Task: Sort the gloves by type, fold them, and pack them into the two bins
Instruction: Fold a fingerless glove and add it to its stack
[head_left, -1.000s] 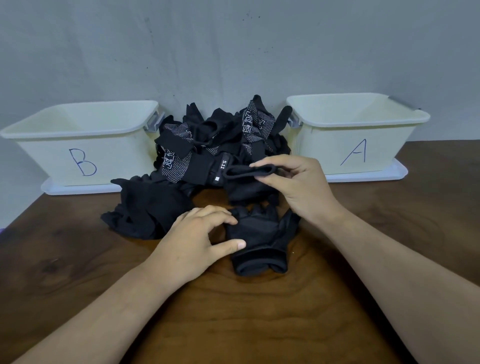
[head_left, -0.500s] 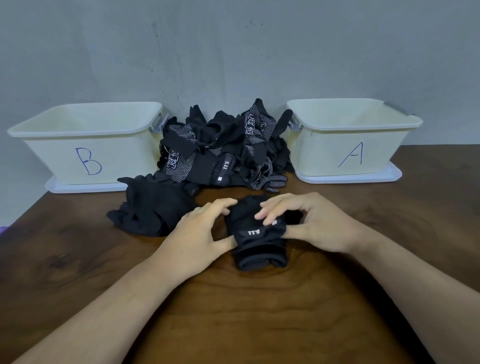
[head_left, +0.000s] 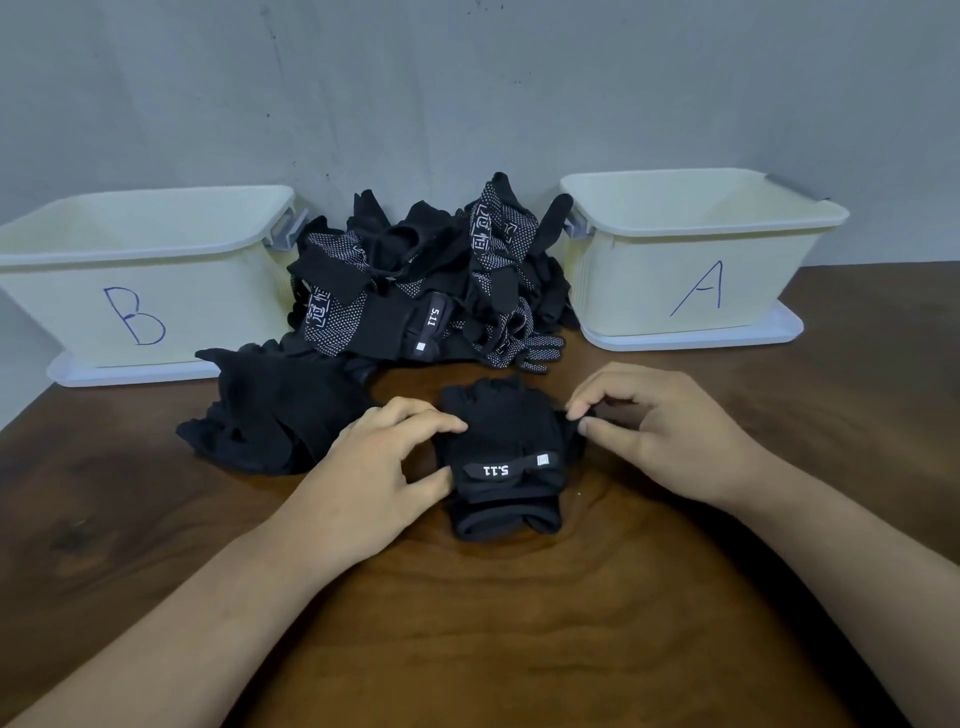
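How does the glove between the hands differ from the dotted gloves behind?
The glove is plain black fabric; the dotted gloves have white dots and lettering. The glove lies flat, alone on the table; the dotted gloves lie tangled together. The left hand and right hand hold the glove; neither touches the dotted gloves. Both are mainly black.

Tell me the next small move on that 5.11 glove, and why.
Probably fold the pinched right edge inward over the 5.11 glove. The right hand pinches a loose bit sticking out there, while the left hand grips the opposite edge, steadying it on the table. The glove lies flat, not yet folded.
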